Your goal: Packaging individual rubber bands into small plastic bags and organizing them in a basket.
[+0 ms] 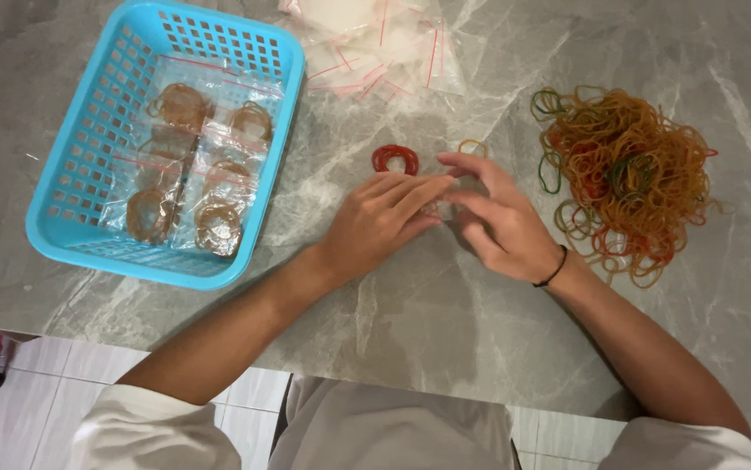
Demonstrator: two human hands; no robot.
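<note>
My left hand and my right hand meet at the middle of the grey marble table, fingertips together over a small clear plastic bag that they press flat. What the bag holds is hidden by my fingers. A small bundle of red rubber bands lies just beyond my left fingertips. One yellowish band lies beyond my right fingers. A large loose heap of orange, yellow, red and green rubber bands sits right of my right hand.
A blue plastic basket at the left holds several clear zip bags filled with rubber bands. A pile of empty clear zip bags with red strips lies at the far edge. A black band circles my right wrist.
</note>
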